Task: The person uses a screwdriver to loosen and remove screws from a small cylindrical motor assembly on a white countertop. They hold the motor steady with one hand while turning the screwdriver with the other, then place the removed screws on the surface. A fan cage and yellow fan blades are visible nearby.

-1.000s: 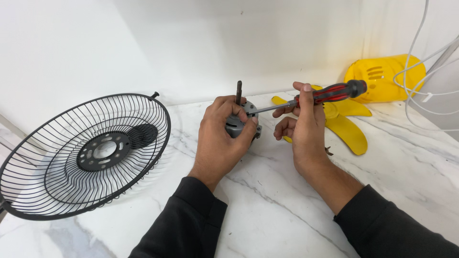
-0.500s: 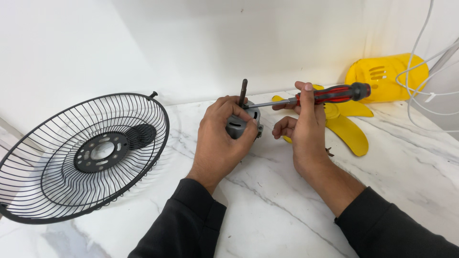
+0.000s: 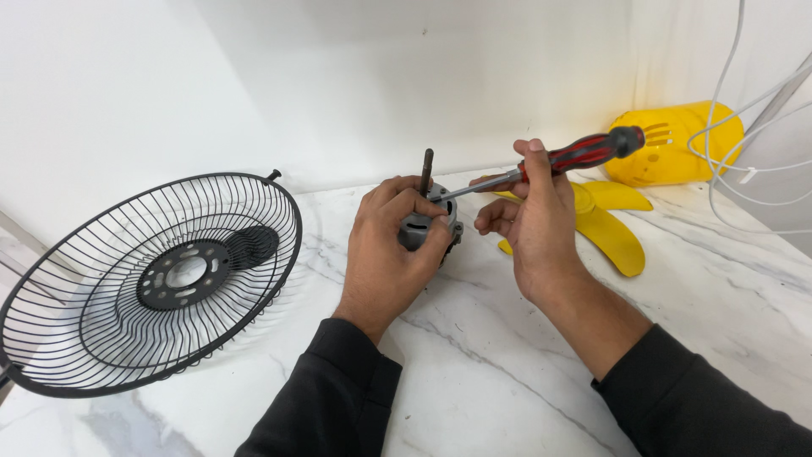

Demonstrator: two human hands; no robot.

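While the left hand (image 3: 385, 254) wraps the grey motor (image 3: 427, 227) with fingers curled tight about its body, the motor rests on the marble table (image 3: 474, 372), shaft (image 3: 425, 172) pointing up, between both hands. The right hand (image 3: 533, 224) grips the screwdriver (image 3: 558, 161) at the front of its red and black handle, fingers closed around it, and the blade slants down to the motor's top face; the tip itself is partly hidden by the left fingers

Head view, procedure: the step appears to be work on a screw at the motor's top. Keep the blade in line with the screw axis, since the present slant risks slipping out of the slot. Press down while turning. Hold the motor flat on the table so it cannot rotate with the tool

Head view, containers: the black wire guard (image 3: 152, 279) lies dish-like at the left, tilted, with nothing inside. Yellow blades (image 3: 613, 237) lie just behind the right hand; a yellow cover (image 3: 677, 148) and white cables (image 3: 744, 135) sit at the far right. No other container shows
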